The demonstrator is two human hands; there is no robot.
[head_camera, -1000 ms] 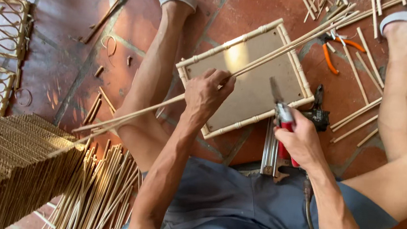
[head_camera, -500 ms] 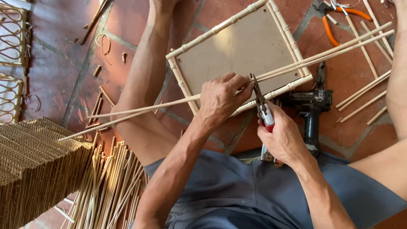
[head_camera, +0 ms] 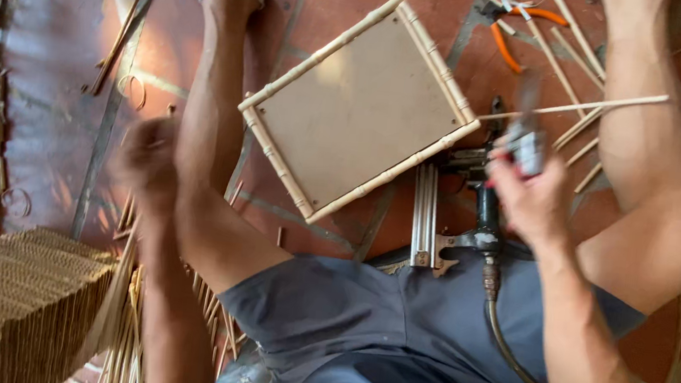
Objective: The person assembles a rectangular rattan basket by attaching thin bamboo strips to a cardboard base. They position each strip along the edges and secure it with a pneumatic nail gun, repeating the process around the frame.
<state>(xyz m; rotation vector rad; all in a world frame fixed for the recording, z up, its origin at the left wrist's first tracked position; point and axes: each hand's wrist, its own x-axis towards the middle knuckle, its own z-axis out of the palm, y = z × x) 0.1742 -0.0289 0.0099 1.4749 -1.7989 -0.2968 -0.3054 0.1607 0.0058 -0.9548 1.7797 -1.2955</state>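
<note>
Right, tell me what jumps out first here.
A square panel framed in pale bamboo-like cane lies on the red tile floor between the person's legs. The right hand holds a small cutting tool over a nail gun; the blurred left hand hangs above loose cane strips.

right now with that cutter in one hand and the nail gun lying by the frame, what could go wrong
1. The right hand holds a red-handled cutter above the nail gun and its hose; a slip could nick either.
2. Loose cane sticks lie across the floor by the bare legs and could poke or roll underfoot.
3. The left hand is blurred, away from the bamboo-edged frame, which lies unheld and might shift.
</note>
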